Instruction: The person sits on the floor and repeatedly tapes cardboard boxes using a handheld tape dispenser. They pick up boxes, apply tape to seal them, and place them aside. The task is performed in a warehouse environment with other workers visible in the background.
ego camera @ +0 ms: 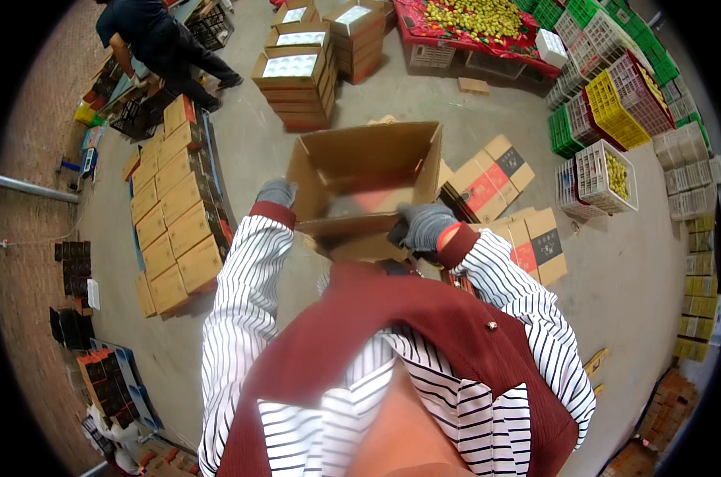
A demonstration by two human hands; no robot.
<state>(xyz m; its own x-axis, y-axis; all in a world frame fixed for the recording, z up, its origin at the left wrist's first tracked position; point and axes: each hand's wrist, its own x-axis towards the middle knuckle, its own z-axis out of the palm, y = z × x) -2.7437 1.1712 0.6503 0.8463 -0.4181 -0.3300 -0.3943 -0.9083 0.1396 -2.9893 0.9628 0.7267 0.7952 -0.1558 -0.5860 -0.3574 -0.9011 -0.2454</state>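
Observation:
An open-topped cardboard box [366, 149] stands in front of me, its printed or see-through bottom blurred. My left hand [277, 193], in a grey knitted glove, grips the box's left wall near the front corner. At the near right corner, my gloved right hand [429, 226] is closed around a dark handheld object [398, 234], which is partly hidden and too unclear to name. Its fingers also touch the box's near rim. Flat printed cartons [491, 179] lie to the right of the box, and another bundle of flattened cartons [536, 244] lies nearer my right forearm.
Packed cartons [170, 220] stand in rows at left. Boxes with white foam trays [289, 65] are stacked ahead. Beyond, small yellow-green fruit [474, 18] covers a red-clothed table [411, 27]. Plastic crates [617, 113] pile up at right. A person [152, 47] bends over at upper left.

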